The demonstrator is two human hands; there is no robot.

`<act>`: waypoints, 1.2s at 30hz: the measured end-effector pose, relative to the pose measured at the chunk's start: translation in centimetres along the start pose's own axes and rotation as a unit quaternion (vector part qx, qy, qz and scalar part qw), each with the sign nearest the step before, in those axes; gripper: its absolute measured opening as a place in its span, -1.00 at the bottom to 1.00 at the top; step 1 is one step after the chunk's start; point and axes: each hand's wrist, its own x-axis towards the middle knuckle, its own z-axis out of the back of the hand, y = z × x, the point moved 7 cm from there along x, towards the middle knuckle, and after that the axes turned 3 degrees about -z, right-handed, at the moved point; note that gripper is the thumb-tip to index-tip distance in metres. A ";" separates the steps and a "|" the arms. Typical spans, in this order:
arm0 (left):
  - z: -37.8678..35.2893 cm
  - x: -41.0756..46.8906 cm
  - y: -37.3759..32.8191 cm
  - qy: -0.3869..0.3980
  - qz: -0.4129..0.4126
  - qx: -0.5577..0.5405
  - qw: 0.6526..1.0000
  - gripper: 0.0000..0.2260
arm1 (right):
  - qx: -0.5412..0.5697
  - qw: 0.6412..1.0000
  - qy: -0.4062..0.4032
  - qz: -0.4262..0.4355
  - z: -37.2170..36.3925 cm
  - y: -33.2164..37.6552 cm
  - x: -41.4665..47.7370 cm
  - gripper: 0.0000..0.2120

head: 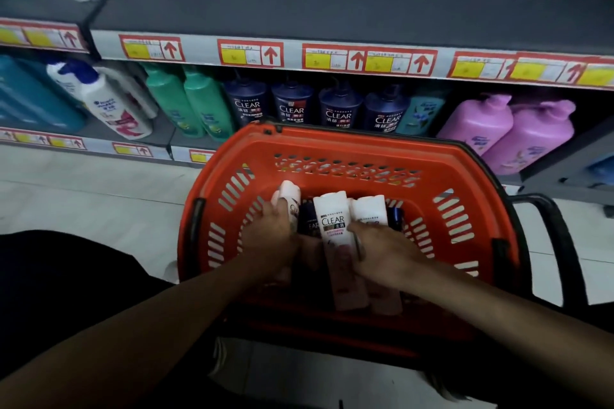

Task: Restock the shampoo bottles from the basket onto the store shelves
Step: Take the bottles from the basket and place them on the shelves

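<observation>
An orange basket (465, 176) stands on the floor before the shelves, with several shampoo bottles lying in it. My left hand (269, 239) grips a white bottle (290, 191) at the basket's left side. A white CLEAR bottle (335, 219) lies in the middle, and my right hand (385, 256) curls around its lower part, thumb across the front. Another white bottle (368, 209) lies to its right. A dark bottle (309, 222) shows between the two hands, and another dark one (397, 216) peeks out at the far right.
The lower shelf (196, 146) holds green bottles (189, 100), dark blue CLEAR bottles (292, 106), pink bottles (508, 129) and a white pump bottle (109, 103). The grey shelf above (299, 7) has bare room. A black handle (558, 232) sticks out right of the basket.
</observation>
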 end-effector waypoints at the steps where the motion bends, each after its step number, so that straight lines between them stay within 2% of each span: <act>1: -0.6 0.0 0.5 0.029 0.028 -0.038 0.998 -0.48 | 0.004 1.000 -0.001 0.002 0.1 0.1 0.1 -0.40; 4: -1.6 0.1 1.6 0.073 0.065 -0.098 0.990 -0.42 | 0.006 1.000 -0.007 0.006 0.3 0.4 0.0 -0.48; 6: -2.0 0.1 2.1 0.087 0.054 -0.112 0.988 -0.36 | 0.006 1.000 -0.011 0.005 0.4 0.7 -0.1 -0.50; 10: -1.4 -0.2 2.9 0.110 0.077 -0.180 0.974 -0.53 | 0.018 1.000 -0.021 0.009 0.9 1.2 -0.7 -0.53; 16: -1.3 -0.5 4.2 0.151 0.171 -0.297 0.927 -0.50 | 0.051 0.998 -0.022 0.008 2.3 1.6 -2.1 -0.46; 18: -1.3 -1.3 3.8 0.160 0.179 -0.350 0.906 -0.36 | 0.059 0.998 -0.024 0.015 2.8 1.8 -2.5 -0.43; 20: -1.1 -1.7 3.6 0.158 0.177 -0.389 0.890 -0.28 | 0.067 0.997 -0.027 0.015 3.1 1.9 -2.7 -0.40; 24: 0.9 -2.8 3.0 0.151 0.175 -0.508 0.830 -0.62 | 0.102 0.994 -0.030 0.019 3.6 1.9 -3.0 -0.34; 27: 3.3 -3.6 1.6 0.160 0.135 -0.587 0.782 -0.70 | 0.145 0.989 -0.023 0.026 3.9 2.4 -3.1 -0.37; 33: 5.7 -5.0 -1.0 0.166 0.067 -0.644 0.744 -0.68 | 0.276 0.960 -0.043 0.019 4.6 3.7 -2.5 -0.31; 36: 6.5 -5.2 -2.5 0.156 0.034 -0.654 0.740 -0.63 | 0.371 0.927 -0.038 0.023 5.2 4.9 -2.4 -0.41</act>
